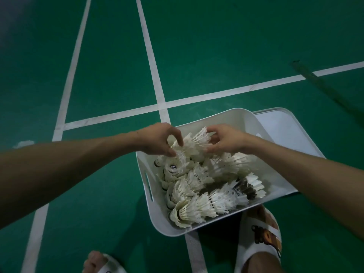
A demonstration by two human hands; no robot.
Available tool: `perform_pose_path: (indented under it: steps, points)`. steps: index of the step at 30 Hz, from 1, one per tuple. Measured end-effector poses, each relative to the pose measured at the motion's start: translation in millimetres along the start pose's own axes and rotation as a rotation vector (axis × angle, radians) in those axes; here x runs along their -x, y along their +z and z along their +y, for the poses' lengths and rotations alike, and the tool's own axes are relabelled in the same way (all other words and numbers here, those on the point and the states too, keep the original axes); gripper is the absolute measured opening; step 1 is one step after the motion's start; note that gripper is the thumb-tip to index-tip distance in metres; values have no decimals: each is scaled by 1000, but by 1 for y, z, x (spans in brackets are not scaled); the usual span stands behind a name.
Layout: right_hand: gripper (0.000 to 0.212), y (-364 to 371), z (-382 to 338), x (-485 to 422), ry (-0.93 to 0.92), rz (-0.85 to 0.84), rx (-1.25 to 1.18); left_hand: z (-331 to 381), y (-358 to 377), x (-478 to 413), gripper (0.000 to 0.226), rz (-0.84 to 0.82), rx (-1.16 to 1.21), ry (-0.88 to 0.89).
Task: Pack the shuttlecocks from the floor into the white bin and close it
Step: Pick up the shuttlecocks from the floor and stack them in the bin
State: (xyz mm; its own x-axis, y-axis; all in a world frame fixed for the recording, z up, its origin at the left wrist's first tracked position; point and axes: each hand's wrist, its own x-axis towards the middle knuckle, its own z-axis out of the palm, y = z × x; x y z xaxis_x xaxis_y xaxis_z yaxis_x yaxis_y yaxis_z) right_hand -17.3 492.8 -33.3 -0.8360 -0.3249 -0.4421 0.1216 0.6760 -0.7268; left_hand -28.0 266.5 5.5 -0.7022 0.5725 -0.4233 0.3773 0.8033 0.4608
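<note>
Green court floor, white lines crossing. White bin on floor, open, heaped with shuttlecocks; most lie on sides in nested rows, feathers frayed. Lid flat on floor against bin's far-right edge, partly hidden by it. Left hand and right hand over bin's far-left corner, fingers curled round held stack between them, just above heap. Right sandal at bin's near edge. Left sandal apart. Small white blur at floor's left edge, cannot tell what.
</note>
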Motion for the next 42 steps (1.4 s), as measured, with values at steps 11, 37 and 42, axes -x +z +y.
perform_pose_path:
  steps: [11, 37, 42]
  points:
    - [49, -30, -27, 22, -249, 48, -139, 28, -15, -13, 10, 109, 354, -31]
    - [49, -18, 34, 3, -123, 274, -128, 15, 27, -25, 87, 105, -228, 132]
    - [44, -5, 22, -2, -114, 384, -44, 5, 30, -19, 82, 161, -295, 183]
